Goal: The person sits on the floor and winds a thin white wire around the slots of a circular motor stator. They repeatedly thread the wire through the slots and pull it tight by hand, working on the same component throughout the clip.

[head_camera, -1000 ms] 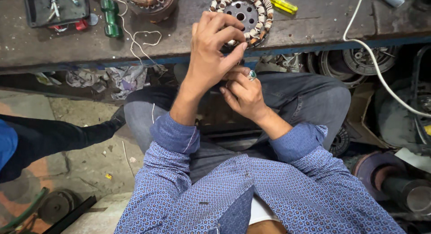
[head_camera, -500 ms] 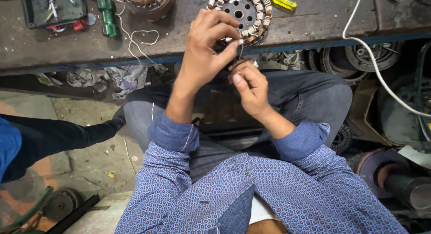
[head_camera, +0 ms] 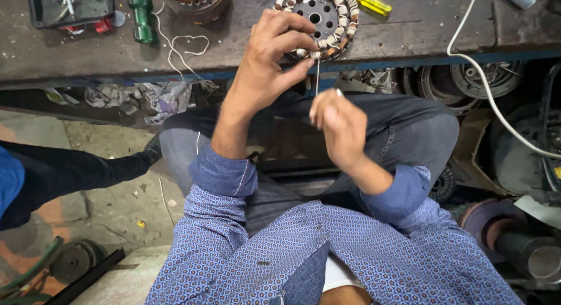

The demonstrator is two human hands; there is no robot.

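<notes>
Counting now: two hands showing, left hand [head_camera: 266, 62] and right hand [head_camera: 338, 125], at 12 o'clock of centre. Two wound stators sitting on the bench [head_camera: 409, 39]: striped stator [head_camera: 318, 18] at 12, brown stator [head_camera: 196, 1] at 11. One yellow screwdriver [head_camera: 373, 2] at 1, one green-handled tool [head_camera: 140, 15] at 11, one white cable [head_camera: 479, 77] at 2, one thin thread [head_camera: 317, 77] running between the hands.

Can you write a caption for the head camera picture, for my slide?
Left hand pinches a white thread by a wound motor stator on the workbench; right hand pulls it down.
</notes>
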